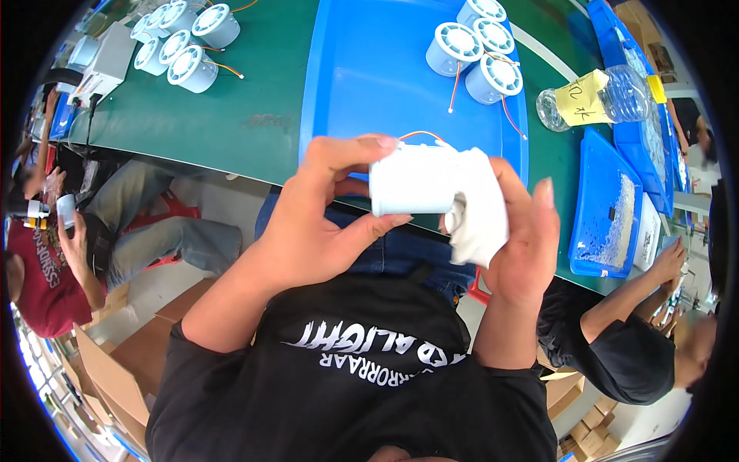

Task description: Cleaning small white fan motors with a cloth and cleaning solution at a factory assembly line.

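My left hand (pixel 312 208) grips a pale blue cylindrical housing (pixel 412 181), thumb below and fingers over the top. The cylinder lies on its side in the air above the table's near edge. A thin orange wire (pixel 419 134) loops up behind it. Against its right end, a crumpled white cloth (pixel 481 212) is held by my right hand (pixel 523 231). The cloth drapes over that end and hides it. Some of my right fingers are behind the cloth.
A blue tray (pixel 369 92) on the green table (pixel 262 115) bears several fan units (pixel 456 48) with wires. More units (pixel 192 69) stand at the left by a grey box (pixel 108 61). Rightward are a plastic bottle (pixel 600 98) and blue bin (pixel 604 208). People sit on both sides.
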Demonstrator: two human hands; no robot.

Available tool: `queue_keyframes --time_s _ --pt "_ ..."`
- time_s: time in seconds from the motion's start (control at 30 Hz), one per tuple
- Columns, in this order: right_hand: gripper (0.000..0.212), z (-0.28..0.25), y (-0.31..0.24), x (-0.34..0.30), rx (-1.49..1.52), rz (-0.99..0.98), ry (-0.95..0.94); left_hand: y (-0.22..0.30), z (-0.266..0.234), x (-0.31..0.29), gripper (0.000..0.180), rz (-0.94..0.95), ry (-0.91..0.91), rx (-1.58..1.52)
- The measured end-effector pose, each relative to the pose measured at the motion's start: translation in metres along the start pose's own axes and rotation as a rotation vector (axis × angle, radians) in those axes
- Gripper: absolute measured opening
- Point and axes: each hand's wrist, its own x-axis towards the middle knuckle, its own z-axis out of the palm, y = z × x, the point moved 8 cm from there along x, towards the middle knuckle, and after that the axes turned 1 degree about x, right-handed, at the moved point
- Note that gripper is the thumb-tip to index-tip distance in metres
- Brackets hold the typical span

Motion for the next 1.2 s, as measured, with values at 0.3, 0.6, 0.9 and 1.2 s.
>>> queue_keyframes --time_s 0.3,0.6,0.9,1.2 --pt "0.019 0.009 0.005 -0.012 -0.491 -0.326 0.04 0.009 0.001 0.002 0.062 0.07 -0.023 0.127" --pt "0.018 0.018 -0.01 -0.029 -0.882 -0.542 0.152 -0.018 0.005 -0.003 0.058 -0.765 -0.039 -0.655" --pt "0.024 0.025 0.004 -0.045 -1.067 -0.758 0.157 0.0 0.005 -0.009 0.069 -0.566 -0.015 -0.406" --pt "0.03 0.002 0.031 -0.019 0.015 0.121 0.137 0.04 0.003 0.007 0.073 0.148 -0.226 0.57"
